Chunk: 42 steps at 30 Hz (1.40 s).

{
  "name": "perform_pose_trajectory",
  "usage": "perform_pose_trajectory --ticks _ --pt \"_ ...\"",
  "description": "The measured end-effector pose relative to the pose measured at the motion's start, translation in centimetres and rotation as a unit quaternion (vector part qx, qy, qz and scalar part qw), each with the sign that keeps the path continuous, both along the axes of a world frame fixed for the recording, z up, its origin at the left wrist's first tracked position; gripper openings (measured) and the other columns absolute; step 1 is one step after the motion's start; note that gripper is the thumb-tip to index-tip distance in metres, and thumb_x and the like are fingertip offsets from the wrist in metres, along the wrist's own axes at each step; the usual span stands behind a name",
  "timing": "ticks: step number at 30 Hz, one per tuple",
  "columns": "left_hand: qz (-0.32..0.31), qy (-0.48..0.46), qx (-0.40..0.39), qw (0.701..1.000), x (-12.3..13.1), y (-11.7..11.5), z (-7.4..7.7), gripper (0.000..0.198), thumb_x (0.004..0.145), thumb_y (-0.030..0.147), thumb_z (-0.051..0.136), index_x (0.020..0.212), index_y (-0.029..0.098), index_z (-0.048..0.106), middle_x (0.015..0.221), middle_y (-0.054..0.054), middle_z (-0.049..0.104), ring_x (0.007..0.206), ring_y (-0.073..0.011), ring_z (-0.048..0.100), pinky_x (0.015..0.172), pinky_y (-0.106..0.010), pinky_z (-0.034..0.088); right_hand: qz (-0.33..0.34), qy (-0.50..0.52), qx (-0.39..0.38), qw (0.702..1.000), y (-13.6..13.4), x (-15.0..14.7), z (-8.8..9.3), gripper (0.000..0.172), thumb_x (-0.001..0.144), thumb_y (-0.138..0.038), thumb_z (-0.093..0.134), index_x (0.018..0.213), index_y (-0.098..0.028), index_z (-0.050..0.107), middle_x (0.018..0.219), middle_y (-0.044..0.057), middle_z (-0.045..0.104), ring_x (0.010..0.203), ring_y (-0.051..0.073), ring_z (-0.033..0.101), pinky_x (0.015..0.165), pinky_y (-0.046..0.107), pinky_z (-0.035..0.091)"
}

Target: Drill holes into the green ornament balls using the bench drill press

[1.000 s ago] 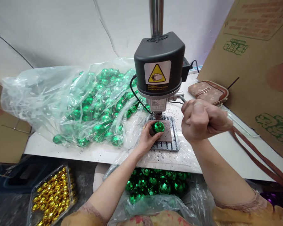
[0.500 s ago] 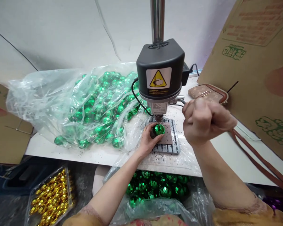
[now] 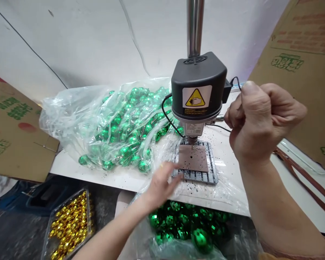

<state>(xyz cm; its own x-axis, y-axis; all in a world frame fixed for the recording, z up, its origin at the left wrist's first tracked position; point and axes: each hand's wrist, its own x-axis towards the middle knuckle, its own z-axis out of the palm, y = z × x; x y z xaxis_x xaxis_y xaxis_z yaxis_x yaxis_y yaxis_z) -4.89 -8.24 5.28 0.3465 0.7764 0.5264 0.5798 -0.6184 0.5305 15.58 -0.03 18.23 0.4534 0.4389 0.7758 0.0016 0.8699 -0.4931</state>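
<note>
A small black bench drill press [image 3: 199, 86] stands on the white table, its bit over a brown pad [image 3: 193, 164] with one dark hole. The pad lies bare on the slotted metal base [image 3: 212, 177]. My right hand [image 3: 262, 119] is closed in a fist around the press's feed handle, which the fingers mostly hide. My left hand [image 3: 164, 184], somewhat blurred, is off the base's front left corner with fingers apart and nothing in them. Below the table edge, a shiny green faceted ball [image 3: 202, 240] sits above other green balls [image 3: 184, 218] in a plastic-lined container.
A clear plastic bag [image 3: 70, 108] of green balls covers the table's left side. Cardboard boxes [image 3: 292, 72] stand at both sides. A brown strap [image 3: 300, 173] lies at right. A clear tub of gold balls [image 3: 70, 224] is at lower left. Dark shavings litter the table.
My left hand has let go of the green ball and moved down and left off the pad. My right hand has risen with the handle. The bit is clear of any ball.
</note>
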Motion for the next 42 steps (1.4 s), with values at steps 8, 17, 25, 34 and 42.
perform_pose_trajectory --ticks 8,17,25,34,42 --pt "0.179 0.117 -0.080 0.974 -4.1 18.1 -1.6 0.021 0.086 0.014 0.063 0.104 0.020 0.070 0.105 -0.014 0.067 0.112 -0.0353 0.062 0.103 -0.052 0.045 -0.008 0.009 0.011 1.000 0.4 0.1 -0.2 0.044 0.090 -0.014 0.060 0.053 -0.018 0.036 0.045 -0.007 0.036 0.039 0.003 0.034 0.041 0.025 0.022" --pt "0.201 0.015 -0.093 0.975 -4.1 18.5 -1.5 0.032 0.084 0.029 0.072 0.115 0.021 0.068 0.106 -0.010 0.064 0.097 -0.0280 0.065 0.093 -0.042 0.050 -0.004 -0.014 0.039 0.999 0.3 0.2 -0.1 0.044 0.091 -0.012 0.058 0.054 -0.018 0.035 0.046 -0.007 0.035 0.040 0.002 0.037 0.040 0.024 0.022" --pt "0.014 -0.436 -0.269 0.859 -2.1 8.2 1.2 0.058 0.084 0.049 0.073 0.134 0.027 0.053 0.107 -0.006 0.070 0.075 -0.0162 0.068 0.070 -0.032 0.056 0.001 0.004 0.041 0.999 0.2 -0.1 -0.3 0.045 0.091 -0.013 0.058 0.055 -0.019 0.033 0.047 -0.007 0.032 0.041 0.003 0.036 0.043 0.026 0.021" --pt "-0.031 -0.431 -0.378 0.819 3.0 3.7 -2.2 0.055 0.091 0.056 0.067 0.137 0.028 0.057 0.121 -0.009 0.070 0.090 -0.0211 0.072 0.071 -0.034 0.062 -0.058 -0.031 0.008 0.998 0.5 0.3 -1.0 0.048 0.094 -0.035 0.061 0.057 -0.023 0.031 0.049 -0.004 0.030 0.042 0.009 0.031 0.043 0.033 0.026" --pt "-0.007 -0.359 -0.291 0.887 3.2 3.5 -3.1 0.068 0.075 0.046 0.087 0.133 0.027 0.059 0.127 -0.008 0.066 0.109 -0.0231 0.068 0.093 -0.037 0.060 -0.084 -0.061 -0.035 0.994 0.3 0.2 -1.2 0.048 0.096 -0.046 0.055 0.060 -0.024 0.033 0.049 -0.003 0.033 0.045 0.011 0.034 0.045 0.034 0.032"
